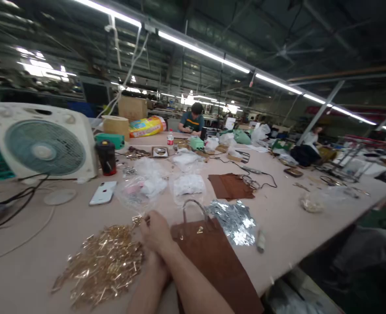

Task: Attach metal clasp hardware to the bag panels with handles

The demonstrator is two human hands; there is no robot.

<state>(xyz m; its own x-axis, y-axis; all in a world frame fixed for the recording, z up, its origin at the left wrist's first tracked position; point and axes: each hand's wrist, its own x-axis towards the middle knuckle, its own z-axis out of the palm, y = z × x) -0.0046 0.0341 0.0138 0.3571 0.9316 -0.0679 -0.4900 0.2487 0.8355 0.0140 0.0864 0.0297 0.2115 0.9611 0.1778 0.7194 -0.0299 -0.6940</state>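
My right hand (pixel 155 233) reaches across from the lower right, fingers curled together at the top edge of a heap of small gold metal pieces (pixel 103 264), pinching a gold piece (pixel 136 220). My left forearm (pixel 149 283) lies under the right wrist, and its hand is hidden. A brown leather bag (pixel 212 257) with a looped handle (pixel 194 207) lies flat just right of my hands. A pile of silver metal pieces (pixel 235 220) sits beside the bag.
On the long pink table (pixel 294 226) are clear bags of parts (pixel 188 185), a white phone (pixel 103 192), a black cup (pixel 106 157), a white fan (pixel 42 141), cables (pixel 12 205), brown leather pieces (pixel 229 185). Other people work at the far end (pixel 193 120) and at the right (pixel 309 144).
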